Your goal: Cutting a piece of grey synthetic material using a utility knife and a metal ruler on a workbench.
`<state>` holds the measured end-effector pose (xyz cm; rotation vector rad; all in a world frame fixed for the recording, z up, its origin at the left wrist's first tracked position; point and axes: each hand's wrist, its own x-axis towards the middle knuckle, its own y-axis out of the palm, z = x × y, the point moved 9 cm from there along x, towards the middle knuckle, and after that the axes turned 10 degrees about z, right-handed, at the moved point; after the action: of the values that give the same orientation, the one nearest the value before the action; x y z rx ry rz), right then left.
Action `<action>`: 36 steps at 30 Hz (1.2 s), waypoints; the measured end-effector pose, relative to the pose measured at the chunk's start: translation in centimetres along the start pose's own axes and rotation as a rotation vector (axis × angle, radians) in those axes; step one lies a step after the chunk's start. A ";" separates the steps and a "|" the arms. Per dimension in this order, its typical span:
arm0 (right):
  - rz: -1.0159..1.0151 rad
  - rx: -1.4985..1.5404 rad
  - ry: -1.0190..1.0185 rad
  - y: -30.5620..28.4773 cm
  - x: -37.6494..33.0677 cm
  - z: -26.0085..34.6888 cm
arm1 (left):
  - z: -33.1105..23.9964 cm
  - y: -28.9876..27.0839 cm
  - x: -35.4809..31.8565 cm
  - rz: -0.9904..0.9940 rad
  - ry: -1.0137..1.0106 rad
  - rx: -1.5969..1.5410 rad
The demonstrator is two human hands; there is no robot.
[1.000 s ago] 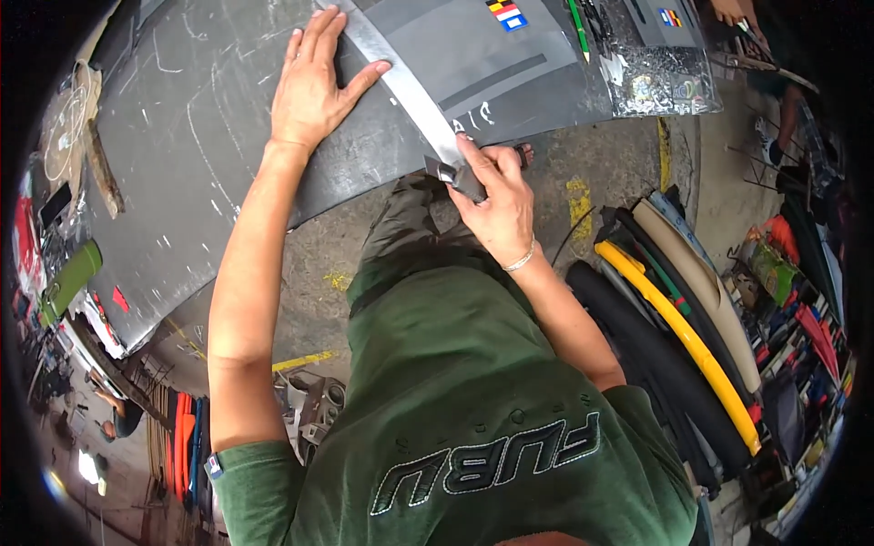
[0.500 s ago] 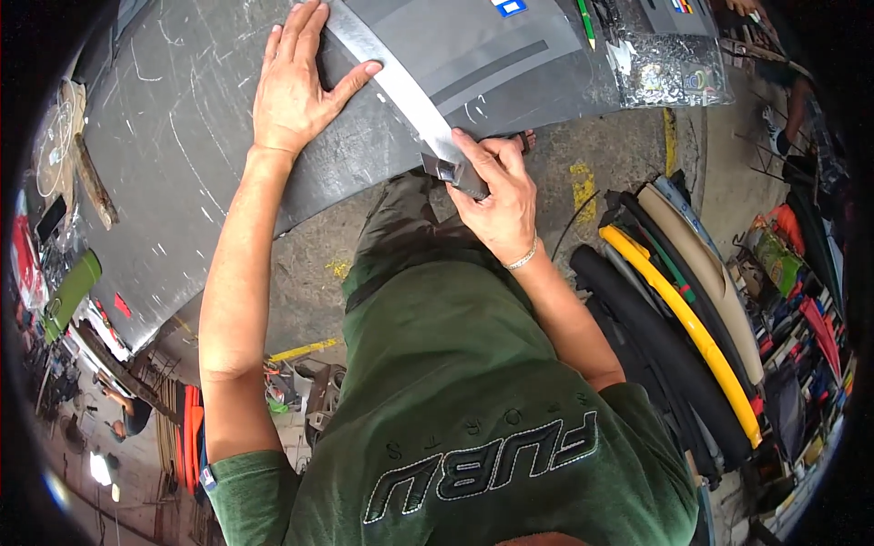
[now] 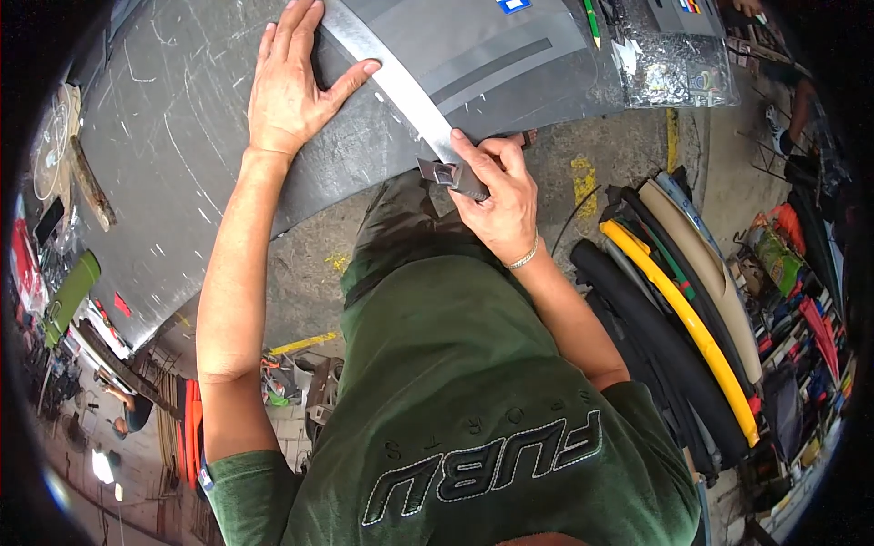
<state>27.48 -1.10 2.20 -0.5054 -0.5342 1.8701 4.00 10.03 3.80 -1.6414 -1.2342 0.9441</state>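
Observation:
My left hand (image 3: 293, 96) lies spread on the dark work surface (image 3: 164, 173), fingertips and thumb at the left edge of a long metal ruler (image 3: 391, 77). The ruler slants from the upper middle toward the table's near edge, alongside a grey sheet (image 3: 501, 59) with a darker stripe. My right hand (image 3: 498, 196) is closed round a dark utility knife (image 3: 466, 179). Its broad blade points left, at the near end of the ruler by the table edge. The right index finger stretches along toward the ruler's end; whether it touches is hard to tell.
A green pencil (image 3: 593, 24) and clear plastic packaging (image 3: 678, 73) lie at the table's right end. Rolls of material, including a yellow one (image 3: 683, 318), lean at the right. A wooden stick (image 3: 93, 187), a phone (image 3: 49, 220) and a green piece (image 3: 73, 296) are at the left.
The knife in my right hand has turned slightly, its blade reaching a little farther left. My left hand stays spread by the ruler, and the view has shifted slightly.

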 end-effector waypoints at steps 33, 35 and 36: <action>-0.038 -0.098 -0.043 0.1 0.3 0.4 | 0.8 0.0 -0.2 -0.160 0.105 -0.036; -0.042 -0.106 -0.051 0.1 0.3 0.5 | 0.9 0.0 -0.3 -0.156 0.100 -0.030; -0.045 -0.113 -0.054 0.1 0.3 0.5 | 0.9 0.1 -0.3 -0.147 0.098 -0.025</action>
<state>26.98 -0.92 2.51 -0.5147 -0.6848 1.8215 3.10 9.86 3.41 -1.5739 -1.2854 0.7522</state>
